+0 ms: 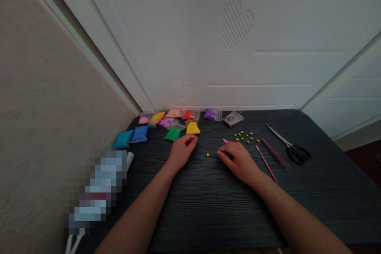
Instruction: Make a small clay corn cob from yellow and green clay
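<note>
White panel: a tall one [178, 27] with raised hearts and bars, standing behind the table; a beige wall [44, 107] closes off the left side.
Dark table: a finely ribbed black top [193, 214], pushed up against the panel.
Left-edge object: pixelated [101, 186], with white cords below; I can't tell what it is.
Hands: well apart from each other. The left hand [182, 151] has its fingertips drawn together just before the yellow packet [193, 128]; the right hand [236, 160] is curled over the tabletop. Whether either pinches anything, I can't tell.
Other packets: coloured ones along the back and left, the green packet [174, 133] among them.
Scissors: black-handled [297, 154], far right.
Pink tools: a slim stick [267, 164] and a tweezer-like pair [275, 154], right of the right hand; another pink tip [225, 141] shows beside its knuckles.
Work in hand: seemingly fingertip shaping of tiny pieces; the next move would call for a light, exact pinch.
Small pieces: yellow-green, scattered [257, 141] beyond the right hand.
Yellow piece: alone [207, 154], between the hands.
Green speck: just beyond it [212, 139].
</note>
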A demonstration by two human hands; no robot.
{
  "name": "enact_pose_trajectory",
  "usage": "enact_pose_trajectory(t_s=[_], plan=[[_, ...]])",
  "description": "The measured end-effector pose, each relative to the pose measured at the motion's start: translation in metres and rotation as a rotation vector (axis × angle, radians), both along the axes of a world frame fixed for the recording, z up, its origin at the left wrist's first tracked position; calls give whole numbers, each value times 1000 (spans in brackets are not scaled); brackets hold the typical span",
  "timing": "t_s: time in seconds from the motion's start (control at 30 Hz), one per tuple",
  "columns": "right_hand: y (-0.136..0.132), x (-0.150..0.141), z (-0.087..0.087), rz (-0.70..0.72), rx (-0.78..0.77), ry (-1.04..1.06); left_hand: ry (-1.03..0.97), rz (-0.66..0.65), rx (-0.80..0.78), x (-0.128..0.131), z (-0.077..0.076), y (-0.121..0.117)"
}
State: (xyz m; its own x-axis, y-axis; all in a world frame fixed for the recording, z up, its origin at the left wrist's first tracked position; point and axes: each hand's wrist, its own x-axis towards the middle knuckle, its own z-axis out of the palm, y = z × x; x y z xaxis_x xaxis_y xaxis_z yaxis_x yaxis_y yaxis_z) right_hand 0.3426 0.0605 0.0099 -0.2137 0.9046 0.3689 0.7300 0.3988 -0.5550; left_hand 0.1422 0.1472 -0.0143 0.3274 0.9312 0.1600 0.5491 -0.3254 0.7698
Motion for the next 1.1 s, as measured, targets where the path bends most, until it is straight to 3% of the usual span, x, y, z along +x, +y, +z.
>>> enact_pose_trajectory(t_s=[0.37,0.7,1.1], plan=[[-1,0,-2,-47,-9,-13,-4,3,-4,0,1,0],[5,4,-13,-57,-51,-268,11,8,-2,1,2,0],[5,12,-12,-37,-91,-238,3,8,-13,0,2,0]])
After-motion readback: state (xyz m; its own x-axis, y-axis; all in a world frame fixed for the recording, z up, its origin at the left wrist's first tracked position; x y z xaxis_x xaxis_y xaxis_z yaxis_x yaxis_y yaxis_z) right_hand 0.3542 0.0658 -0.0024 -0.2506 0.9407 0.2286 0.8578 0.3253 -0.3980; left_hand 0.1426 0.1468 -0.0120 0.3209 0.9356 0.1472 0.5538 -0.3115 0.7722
